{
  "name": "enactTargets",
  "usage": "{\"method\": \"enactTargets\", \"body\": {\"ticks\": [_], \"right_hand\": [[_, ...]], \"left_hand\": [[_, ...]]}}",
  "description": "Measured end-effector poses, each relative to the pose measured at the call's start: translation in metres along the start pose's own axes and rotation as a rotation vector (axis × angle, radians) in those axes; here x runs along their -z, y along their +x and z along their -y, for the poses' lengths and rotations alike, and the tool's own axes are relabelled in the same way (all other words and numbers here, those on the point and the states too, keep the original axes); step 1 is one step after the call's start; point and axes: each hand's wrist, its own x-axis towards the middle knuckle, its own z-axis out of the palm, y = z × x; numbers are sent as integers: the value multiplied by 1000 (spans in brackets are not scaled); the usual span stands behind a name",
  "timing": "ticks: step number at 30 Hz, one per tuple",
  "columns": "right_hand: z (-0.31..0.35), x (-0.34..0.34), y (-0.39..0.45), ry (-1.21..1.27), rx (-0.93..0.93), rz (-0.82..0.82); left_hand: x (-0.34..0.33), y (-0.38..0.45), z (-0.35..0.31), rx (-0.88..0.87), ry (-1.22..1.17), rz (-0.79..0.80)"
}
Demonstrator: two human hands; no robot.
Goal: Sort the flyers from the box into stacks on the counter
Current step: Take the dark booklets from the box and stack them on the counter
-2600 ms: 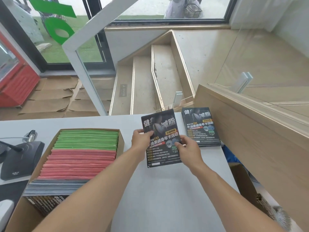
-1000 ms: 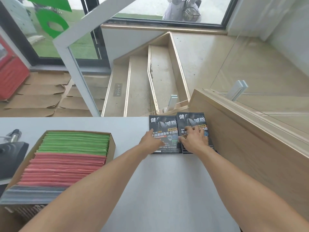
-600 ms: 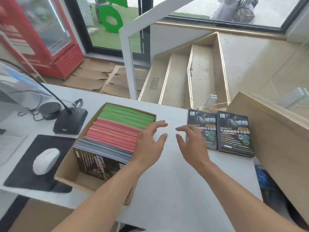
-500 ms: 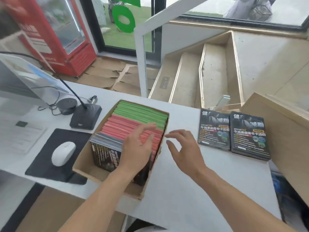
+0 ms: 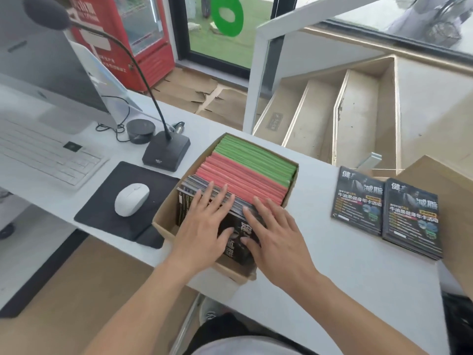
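A cardboard box (image 5: 163,221) sits on the white counter (image 5: 332,278), packed with upright flyers: green ones (image 5: 256,160) at the far end, red ones (image 5: 243,180) in the middle, black ones (image 5: 238,231) nearest me. My left hand (image 5: 204,226) and my right hand (image 5: 273,234) both rest on the top edges of the black flyers, fingers spread and nearly straight, thumbs over the front flyer. Two stacks of black flyers lie side by side on the counter at the right, the left stack (image 5: 358,201) and the right stack (image 5: 412,219).
Left of the box lie a white mouse (image 5: 131,199) on a black pad (image 5: 122,201), a gooseneck microphone base (image 5: 166,153), a white keyboard (image 5: 43,155) and a monitor. A wooden panel (image 5: 450,201) borders the counter on the right. Stairs drop away behind the counter.
Both hands set the black flyers down beside the first stack, then left it and moved left to the box. They now rest on the black flyers there. My view has swung left.
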Motion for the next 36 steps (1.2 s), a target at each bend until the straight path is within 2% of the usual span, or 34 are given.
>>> {"method": "enactTargets", "body": {"ticks": [7, 13, 18, 24, 36], "right_hand": [[11, 0, -11, -71, 33, -25], [20, 0, -14, -19, 35, -106], [27, -3, -14, 31, -1, -127], [24, 2, -11, 105, 95, -269], [25, -9, -21, 175, 112, -255]], "left_hand": [[4, -13, 6, -45, 79, 65], [3, -24, 8, -53, 3, 10], [5, -35, 9, -5, -138, -111], [13, -38, 13, 32, -42, -176], [12, -18, 15, -92, 3, -28]]}}
